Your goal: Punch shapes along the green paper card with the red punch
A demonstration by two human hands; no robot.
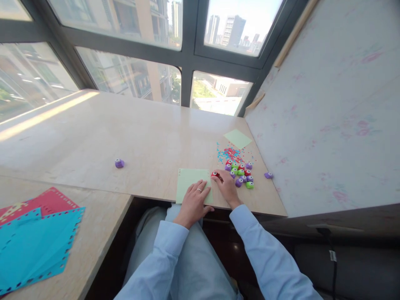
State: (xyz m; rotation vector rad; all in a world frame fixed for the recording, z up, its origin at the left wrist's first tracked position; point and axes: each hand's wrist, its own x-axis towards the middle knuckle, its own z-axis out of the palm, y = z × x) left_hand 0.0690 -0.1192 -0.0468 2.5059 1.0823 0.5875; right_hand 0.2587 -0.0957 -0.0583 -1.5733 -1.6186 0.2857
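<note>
My left hand (pixel 195 201), a ring on one finger, lies flat with fingers stretched over a pale green sheet of paper (pixel 184 183) and holds nothing. The sheet has small punched holes at its top left corner and along its top right. My right hand (pixel 227 187) grips a red craft punch (pixel 214 174) at the sheet's upper right edge. The fingers partly cover this punch. Just right of that hand, several purple, green and red craft punches (pixel 241 171) with eye-like tops stand in a cluster.
Red and blue paper bits (pixel 230 153) lie behind the cluster, near another pale green sheet (pixel 238 138). One purple punch (pixel 119 163) stands far left; another purple punch (pixel 268 175) is by the wall (pixel 328 125). Punched blue sheets (pixel 37 250) and red sheets (pixel 53 200) lie left.
</note>
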